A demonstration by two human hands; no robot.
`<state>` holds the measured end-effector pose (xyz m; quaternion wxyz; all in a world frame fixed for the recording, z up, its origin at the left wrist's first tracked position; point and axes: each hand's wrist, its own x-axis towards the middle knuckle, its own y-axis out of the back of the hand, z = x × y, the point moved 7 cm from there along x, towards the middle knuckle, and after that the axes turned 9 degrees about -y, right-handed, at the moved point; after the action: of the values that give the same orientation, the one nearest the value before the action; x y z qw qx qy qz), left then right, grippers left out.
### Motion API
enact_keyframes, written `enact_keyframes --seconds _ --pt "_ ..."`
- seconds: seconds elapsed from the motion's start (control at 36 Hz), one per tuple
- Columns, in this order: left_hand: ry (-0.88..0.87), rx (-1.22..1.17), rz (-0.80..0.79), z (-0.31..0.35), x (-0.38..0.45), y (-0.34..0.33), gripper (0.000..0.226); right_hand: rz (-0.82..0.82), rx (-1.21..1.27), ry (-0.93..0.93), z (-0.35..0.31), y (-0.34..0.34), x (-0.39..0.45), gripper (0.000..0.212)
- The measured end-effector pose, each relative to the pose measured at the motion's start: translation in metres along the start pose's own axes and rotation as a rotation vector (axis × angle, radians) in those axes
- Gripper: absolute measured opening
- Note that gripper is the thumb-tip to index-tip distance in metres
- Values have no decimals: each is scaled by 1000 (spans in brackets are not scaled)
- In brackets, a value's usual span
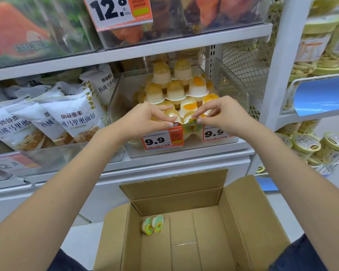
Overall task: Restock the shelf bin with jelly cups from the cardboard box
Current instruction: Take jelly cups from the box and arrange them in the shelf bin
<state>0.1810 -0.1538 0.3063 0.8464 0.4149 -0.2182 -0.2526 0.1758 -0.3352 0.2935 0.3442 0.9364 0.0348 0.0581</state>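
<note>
Yellow-and-cream jelly cups [174, 90] fill a clear plastic shelf bin [117, 94] as a person's two bare hands meet at its front edge. The left hand [145, 119] has thumb and fingers curled in a pinch on a jelly cup at the front of the heap; the right hand [223, 114] pinches the neighbouring cup, whose green-and-orange printed lid [192, 124] faces the camera just above the bin's front wall. The fingertips of both hands nearly touch over these front cups. Behind them the cups are stacked dome-up in rising rows toward the back of the bin.

Two orange price tags reading 9.9 hang on the bin's front, one [161, 140] below the left hand and one [215, 133] below the right. To the left of the bin lie white bread packets [67, 120] with printed Chinese text. Above, on the next shelf, clear bins hold orange-wrapped goods behind a 12.8 price card [115, 10]. To the right, a separate white rack carries yellow-lidded tubs [319, 145].

Below the shelf, the open cardboard box [243, 222] sits between the person's forearms, flaps raised. Two jelly cups [152, 224] remain inside, lying on their sides near the box's far left corner.
</note>
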Motion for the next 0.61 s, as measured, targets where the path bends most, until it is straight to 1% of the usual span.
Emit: enact_keyframes --seconds 0.14,0.28,0.33,0.42,0.44,0.53,0.58,0.61 --pt "32 -103 197 2 -9 9 14 28 9 33 -4 2 -3 15" --pt "33 -110 306 2 -28 10 21 106 59 87 -11 6 -7 17" --pt "4 -78 398 3 -42 11 22 141 91 123 -17 7 -11 15" --pt "-91 26 563 7 -73 9 14 147 115 190 -28 5 -21 14" --pt "-132 68 590 8 -83 3 18 133 122 208 -30 2 -24 14" --pt "-186 245 575 3 -109 -23 25 7 145 238 -35 -15 -37 13" --pt "-127 243 505 -18 -119 -47 30 -121 136 227 -33 -37 -46 13" --pt "-75 230 428 -32 -121 -62 33 -195 121 211 -29 -51 -50 14"
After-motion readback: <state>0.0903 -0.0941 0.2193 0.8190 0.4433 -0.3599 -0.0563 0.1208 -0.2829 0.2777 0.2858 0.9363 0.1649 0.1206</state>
